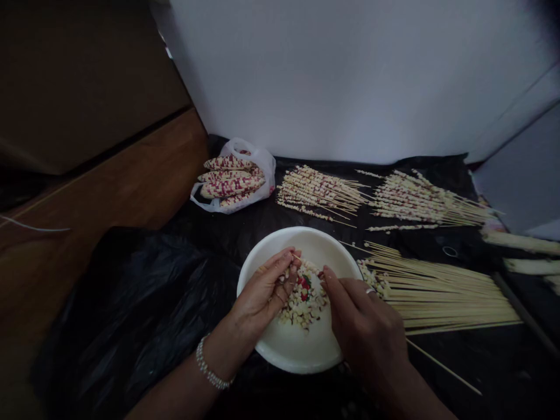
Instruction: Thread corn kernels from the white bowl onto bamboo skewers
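Over the white basin (pixel 301 368), both of my hands meet at a thin wooden skewer (pixel 297 257) threaded with pale corn kernels (pixel 311 267). My left hand (pixel 266 287) is closed, its fingers curled around a few loose kernels, with thumb and fingertips at the skewer's tip. My right hand (pixel 363 318) pinches the threaded part between thumb and forefinger; the skewer's bare end sticks out behind it to the lower right. Beneath, loose white and dark red corn kernels (pixel 301 318) lie on the basin's bottom around a red and green patch (pixel 304 286).
A white plastic bag (pixel 268 166) holds several speckled corn cobs (pixel 231 185). Two piles of threaded skewers (pixel 321 189) (pixel 406 198) lie by the wall. Bare skewers (pixel 455 297) are spread at right, near stripped cobs (pixel 525 242). Black plastic sheeting (pixel 144 309) covers the floor.
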